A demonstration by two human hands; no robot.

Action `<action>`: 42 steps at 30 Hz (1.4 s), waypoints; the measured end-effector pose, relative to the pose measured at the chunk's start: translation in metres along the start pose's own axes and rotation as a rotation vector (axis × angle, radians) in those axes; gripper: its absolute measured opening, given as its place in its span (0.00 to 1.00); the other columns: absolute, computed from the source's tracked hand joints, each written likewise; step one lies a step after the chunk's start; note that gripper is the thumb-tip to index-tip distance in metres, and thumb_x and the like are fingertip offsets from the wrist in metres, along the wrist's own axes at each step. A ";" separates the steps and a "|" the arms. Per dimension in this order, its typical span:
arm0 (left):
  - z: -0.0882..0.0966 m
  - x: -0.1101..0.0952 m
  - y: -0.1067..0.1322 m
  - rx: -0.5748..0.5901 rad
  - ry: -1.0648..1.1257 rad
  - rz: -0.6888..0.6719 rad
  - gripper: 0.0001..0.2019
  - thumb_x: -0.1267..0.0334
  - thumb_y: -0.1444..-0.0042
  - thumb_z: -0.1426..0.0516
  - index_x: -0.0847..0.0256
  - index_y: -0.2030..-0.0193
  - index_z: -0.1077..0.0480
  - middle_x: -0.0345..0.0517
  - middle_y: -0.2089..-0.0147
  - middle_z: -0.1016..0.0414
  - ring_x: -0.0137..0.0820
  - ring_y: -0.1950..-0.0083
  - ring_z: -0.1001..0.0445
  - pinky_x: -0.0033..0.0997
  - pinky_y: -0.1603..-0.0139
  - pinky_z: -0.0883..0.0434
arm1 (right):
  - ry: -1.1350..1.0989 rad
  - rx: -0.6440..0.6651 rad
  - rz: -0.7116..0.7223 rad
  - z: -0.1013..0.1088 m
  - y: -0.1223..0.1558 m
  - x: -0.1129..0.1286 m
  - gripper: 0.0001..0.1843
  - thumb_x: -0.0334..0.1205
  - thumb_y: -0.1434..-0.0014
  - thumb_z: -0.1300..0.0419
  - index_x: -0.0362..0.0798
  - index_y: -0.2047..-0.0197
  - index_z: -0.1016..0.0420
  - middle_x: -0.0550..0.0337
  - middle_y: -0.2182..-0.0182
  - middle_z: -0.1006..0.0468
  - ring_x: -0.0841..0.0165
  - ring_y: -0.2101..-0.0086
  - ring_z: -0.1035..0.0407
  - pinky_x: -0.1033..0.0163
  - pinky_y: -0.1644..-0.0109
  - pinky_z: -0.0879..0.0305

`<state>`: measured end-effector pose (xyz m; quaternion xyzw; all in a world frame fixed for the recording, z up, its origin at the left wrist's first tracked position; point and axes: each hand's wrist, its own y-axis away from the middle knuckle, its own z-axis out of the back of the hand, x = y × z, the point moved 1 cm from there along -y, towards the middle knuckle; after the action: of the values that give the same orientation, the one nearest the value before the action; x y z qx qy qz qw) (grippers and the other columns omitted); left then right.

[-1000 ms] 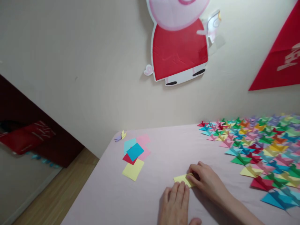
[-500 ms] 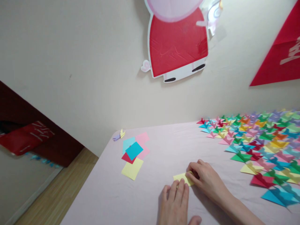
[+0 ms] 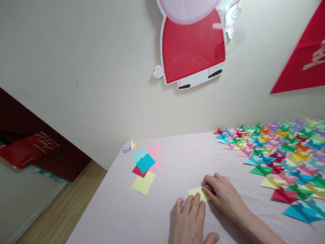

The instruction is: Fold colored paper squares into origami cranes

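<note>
A piece of yellow origami paper [image 3: 197, 191], folded into a narrow rectangle, lies flat on the pale pink table cover [image 3: 122, 217]. My left hand [image 3: 189, 218] rests on its near edge, palm down, with the fingers stretched out and slightly spread. At the paper's right end, my right hand [image 3: 220, 191] pinches it between thumb and curled fingers. Part of that end is hidden under the right fingers.
Loose square sheets lie to the left: a blue sheet [image 3: 145, 163] over red, pink and light blue ones, beside a yellow sheet [image 3: 144, 183]. Folded paper birds [image 3: 281, 159] fill the right side. Two small folded pieces [image 3: 129, 147] sit at the far left corner, near the wall [image 3: 101, 84].
My left fingers have spread slightly on the paper's near edge. The right hand and the folded paper have hardly moved.
</note>
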<state>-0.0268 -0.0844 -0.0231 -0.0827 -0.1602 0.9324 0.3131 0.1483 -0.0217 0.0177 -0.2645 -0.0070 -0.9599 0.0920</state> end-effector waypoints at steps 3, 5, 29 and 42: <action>0.003 0.000 -0.002 -0.001 0.009 -0.002 0.34 0.33 0.40 0.50 0.59 0.40 0.30 0.47 0.36 0.30 0.45 0.44 0.30 0.49 0.46 0.35 | -0.020 0.009 0.024 0.002 0.003 0.002 0.07 0.34 0.41 0.45 0.50 0.63 0.26 0.56 0.68 0.23 0.59 0.62 0.31 0.58 0.58 0.41; 0.005 0.001 -0.004 -0.001 0.021 -0.005 0.34 0.34 0.40 0.50 0.59 0.40 0.31 0.47 0.36 0.30 0.44 0.45 0.29 0.49 0.46 0.35 | -0.040 0.007 0.055 0.004 0.007 0.004 0.08 0.35 0.42 0.43 0.51 0.59 0.26 0.55 0.64 0.22 0.58 0.59 0.31 0.57 0.56 0.42; 0.025 0.014 0.007 0.053 0.116 0.132 0.25 0.41 0.43 0.41 0.60 0.50 0.26 0.54 0.37 0.30 0.53 0.39 0.32 0.58 0.39 0.40 | -0.136 -0.033 0.012 -0.010 0.006 -0.016 0.26 0.25 0.57 0.47 0.51 0.55 0.27 0.59 0.65 0.22 0.61 0.62 0.32 0.59 0.58 0.42; 0.019 0.015 -0.020 0.009 0.409 0.438 0.38 0.65 0.55 0.37 0.63 0.35 0.39 0.59 0.32 0.40 0.52 0.32 0.43 0.51 0.33 0.47 | -0.446 -0.066 -0.039 -0.002 0.012 -0.019 0.20 0.36 0.60 0.40 0.53 0.59 0.21 0.61 0.68 0.26 0.60 0.61 0.33 0.57 0.52 0.39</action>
<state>-0.0320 -0.0652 0.0004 -0.3002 -0.0681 0.9424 0.1308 0.1653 -0.0301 0.0060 -0.4729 -0.0010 -0.8790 0.0611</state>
